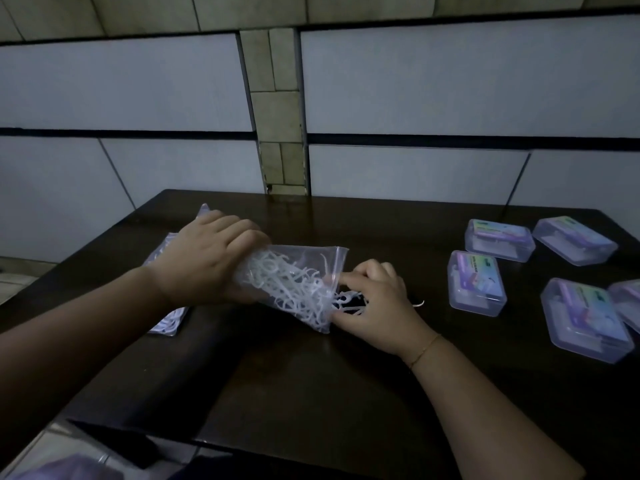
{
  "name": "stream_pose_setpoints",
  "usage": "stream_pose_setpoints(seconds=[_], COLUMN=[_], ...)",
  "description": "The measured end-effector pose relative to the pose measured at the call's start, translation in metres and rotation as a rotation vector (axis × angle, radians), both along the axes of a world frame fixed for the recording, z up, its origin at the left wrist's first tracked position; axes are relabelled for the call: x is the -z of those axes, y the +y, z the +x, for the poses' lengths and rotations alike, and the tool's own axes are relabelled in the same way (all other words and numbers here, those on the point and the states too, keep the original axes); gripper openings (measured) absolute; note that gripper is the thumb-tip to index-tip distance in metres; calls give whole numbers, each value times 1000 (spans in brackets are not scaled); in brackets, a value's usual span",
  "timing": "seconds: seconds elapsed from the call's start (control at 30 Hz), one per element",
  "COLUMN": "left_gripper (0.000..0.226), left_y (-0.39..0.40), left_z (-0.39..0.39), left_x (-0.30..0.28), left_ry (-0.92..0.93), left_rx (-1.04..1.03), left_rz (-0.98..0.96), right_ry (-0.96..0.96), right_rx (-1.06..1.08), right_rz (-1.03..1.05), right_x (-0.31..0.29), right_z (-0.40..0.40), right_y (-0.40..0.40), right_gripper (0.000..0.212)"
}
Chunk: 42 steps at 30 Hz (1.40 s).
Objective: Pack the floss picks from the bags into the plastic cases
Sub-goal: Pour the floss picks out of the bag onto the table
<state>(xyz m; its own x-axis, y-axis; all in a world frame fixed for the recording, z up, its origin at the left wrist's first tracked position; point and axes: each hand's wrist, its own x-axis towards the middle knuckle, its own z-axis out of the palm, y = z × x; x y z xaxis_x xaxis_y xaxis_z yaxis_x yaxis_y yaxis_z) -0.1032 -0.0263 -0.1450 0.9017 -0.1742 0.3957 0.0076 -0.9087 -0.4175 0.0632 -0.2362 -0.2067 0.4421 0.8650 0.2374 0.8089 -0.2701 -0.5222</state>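
Observation:
A clear zip bag point(301, 268) full of white floss picks point(287, 282) lies tilted over the dark table, its mouth pointing right. My left hand point(204, 258) grips the closed end of the bag. At the bag's mouth my right hand point(374, 303) has its fingers curled around a bunch of picks that stick out. One loose pick point(419, 304) lies just right of that hand. Several closed clear plastic cases point(476, 284) with coloured labels sit on the right side of the table.
More bags of picks point(166, 323) lie under and behind my left forearm at the table's left edge. The dark wooden table point(311, 393) stands against a tiled wall. A pale purple object point(69, 469) shows at the bottom left corner.

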Motion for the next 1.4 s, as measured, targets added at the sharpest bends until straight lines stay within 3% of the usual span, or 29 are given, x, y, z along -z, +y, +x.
stream_pose_setpoints(seconds=[0.17, 0.27, 0.43, 0.7, 0.83, 1.0, 1.13, 1.4], left_gripper=[68, 68, 68, 71, 70, 70, 69, 69], left_y=[2, 3, 0, 4, 6, 4, 3, 5], left_z=[0, 0, -1, -3, -4, -4, -3, -4], left_x=[-3, -4, -2, -7, -9, -9, -8, -16], left_ry=[0, -6, -8, -6, -15, -23, -27, -37], left_rx=[-1, -8, -7, -19, -24, -14, -10, -12], left_rz=[-4, -14, -9, -27, -18, -27, -22, 6], right_ry=[-42, 12, -39, -69, -82, -63, -122, -117], right_rx=[46, 90, 124, 174, 216, 161, 86, 128], right_rz=[0, 23, -62, -64, -97, 71, -64, -71], right_x=[0, 0, 3, 1, -4, 1, 5, 7], right_z=[7, 9, -2, 9, 16, 3, -5, 5], right_y=[-6, -7, 2, -6, -10, -4, 3, 2], right_gripper=[5, 10, 49, 10, 17, 35, 50, 19])
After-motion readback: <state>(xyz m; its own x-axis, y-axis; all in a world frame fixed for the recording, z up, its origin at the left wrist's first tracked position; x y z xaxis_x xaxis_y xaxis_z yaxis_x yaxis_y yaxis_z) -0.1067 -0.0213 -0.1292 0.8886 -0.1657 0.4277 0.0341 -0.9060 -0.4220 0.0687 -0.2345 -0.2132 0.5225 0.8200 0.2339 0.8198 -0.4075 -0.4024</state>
